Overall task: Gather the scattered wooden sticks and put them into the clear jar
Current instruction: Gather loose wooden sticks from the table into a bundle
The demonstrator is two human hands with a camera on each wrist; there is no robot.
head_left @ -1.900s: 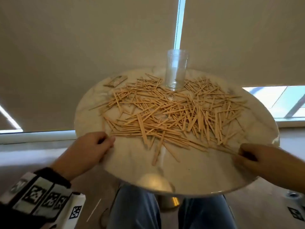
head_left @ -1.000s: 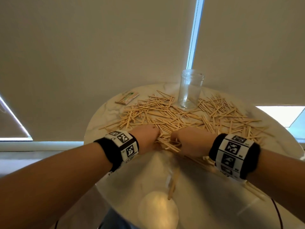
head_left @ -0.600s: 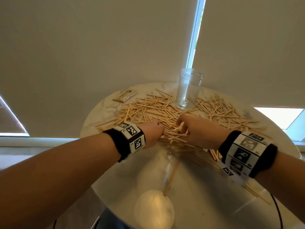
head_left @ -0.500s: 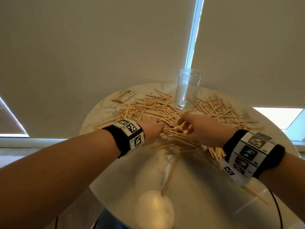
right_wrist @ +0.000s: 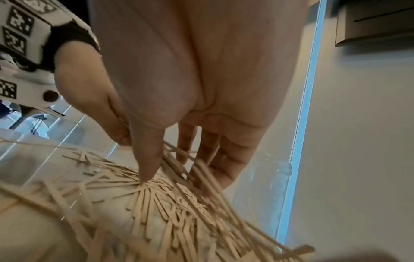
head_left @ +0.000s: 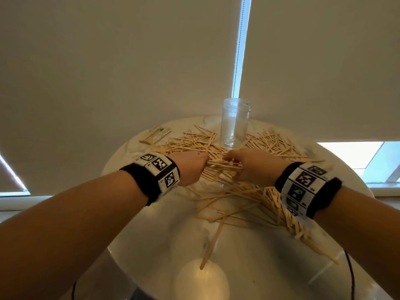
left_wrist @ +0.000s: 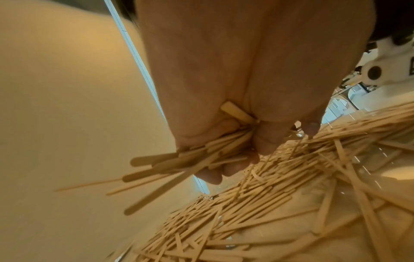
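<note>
Many thin wooden sticks [head_left: 270,146] lie scattered over a round pale table [head_left: 270,273]. An upright clear jar [head_left: 235,124] stands at the far side with nothing visible inside; it also shows blurred in the right wrist view as the jar [right_wrist: 266,184]. My left hand [head_left: 201,162] grips a bundle of sticks [left_wrist: 174,164] in curled fingers [left_wrist: 210,175], just in front of the jar. My right hand [head_left: 230,162] meets it from the right. Its thumb [right_wrist: 147,164] and fingers [right_wrist: 224,170] close on the other end of the bundle [right_wrist: 186,166].
A small paper packet [head_left: 155,135] lies at the table's far left. One long stick [head_left: 211,245] points toward the near edge, and more sticks trail under my right wrist [head_left: 287,221]. Closed blinds [head_left: 129,61] hang close behind the table.
Both hands left the table's rim, came together at the middle of the pile and raked sticks into a bundle. In the last half second they shifted slightly toward the jar.
</note>
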